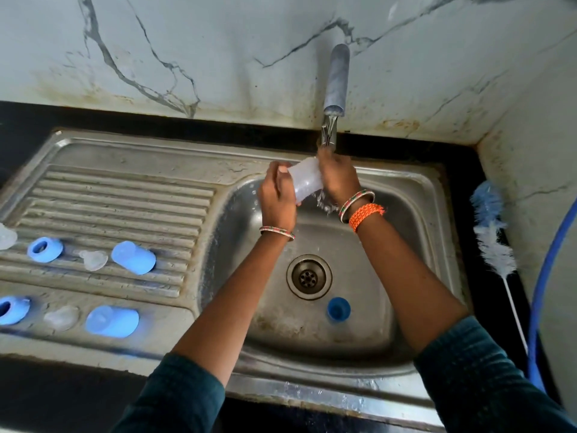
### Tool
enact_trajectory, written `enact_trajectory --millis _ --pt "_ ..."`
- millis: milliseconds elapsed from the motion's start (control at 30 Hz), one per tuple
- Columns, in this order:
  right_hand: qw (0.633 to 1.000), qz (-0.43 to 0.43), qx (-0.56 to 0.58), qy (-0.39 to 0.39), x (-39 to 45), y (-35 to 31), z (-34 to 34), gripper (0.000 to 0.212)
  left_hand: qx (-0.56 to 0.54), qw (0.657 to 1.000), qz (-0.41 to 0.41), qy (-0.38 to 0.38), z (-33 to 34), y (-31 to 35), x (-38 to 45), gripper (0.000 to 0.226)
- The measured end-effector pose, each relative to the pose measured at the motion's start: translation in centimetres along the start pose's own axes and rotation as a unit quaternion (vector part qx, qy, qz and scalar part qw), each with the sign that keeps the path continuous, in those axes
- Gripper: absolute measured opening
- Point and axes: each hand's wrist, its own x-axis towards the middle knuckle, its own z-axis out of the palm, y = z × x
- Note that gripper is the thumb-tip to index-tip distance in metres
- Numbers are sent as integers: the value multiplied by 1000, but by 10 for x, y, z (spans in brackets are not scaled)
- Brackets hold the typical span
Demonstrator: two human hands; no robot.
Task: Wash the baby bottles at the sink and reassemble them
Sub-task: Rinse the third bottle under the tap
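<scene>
Here, both hands hold a clear bottle under the running tap.

Nearest, two blue caps (112, 321) (133, 257), two blue rings (12, 309) (45, 249) and clear teats (61, 317) (93, 259) lie on the draining board (125, 195); another blue cap (338, 309) sits in the sink basin (415, 245) beside the drain (309, 277). Further back, the left hand (276, 195) curls round the clear bottle body (305, 179) and the right hand (338, 178) grips its other end, above the basin, just below the tap (335, 85). A bottle brush (491, 232) lies on the counter at right.

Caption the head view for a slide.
Both hands rinse a clear bottle under the tap; blue caps wait on the drainboard.
</scene>
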Motion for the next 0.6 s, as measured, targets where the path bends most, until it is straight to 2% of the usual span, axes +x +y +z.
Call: enact_trajectory --millis 33,67,100,133,167,200,233,267,300,333,433,533,600 --pt "999 48 5 -16 1 -3 -1 47 36 995 97 -17 -3 -5 1 25" --pt "996 78 0 -32 1 -6 -1 49 55 986 155 -30 -6 -13 0 27" --pt "996 81 -18 -40 1 -7 -2 50 46 985 162 -34 -5 -17 -2 27" --pt "997 55 -51 -33 2 -7 -2 49 9 993 112 -27 -2 -18 -6 24" --pt "995 9 -98 -12 1 -6 -2 47 -66 998 1 -12 2 -12 -10 21" --pt "988 -49 -148 19 -2 -5 -1 44 -155 978 -142 -1 6 -6 -13 23" --pt "973 -113 -196 49 -8 -3 0 44 -253 927 -275 -14 11 -2 -13 30" --pt "955 -172 -232 72 -14 0 0 43 -330 872 -361 -37 13 -2 -12 36" --pt "940 -218 -249 86 -20 3 0 43 -376 833 -403 -51 14 -4 -9 40" --pt "932 -244 -252 91 -24 8 -1 44 -397 812 -423 -57 13 -5 -7 40" --pt "939 -236 -238 83 -25 17 -8 48 -383 798 -458 -75 12 -3 -7 34" --pt "971 -206 -116 42 -26 17 -10 44 -380 793 -466 -101 16 -3 -9 36" --pt "982 -178 -56 23 -27 16 -9 58 -408 784 -454 -112 17 -1 -8 36"
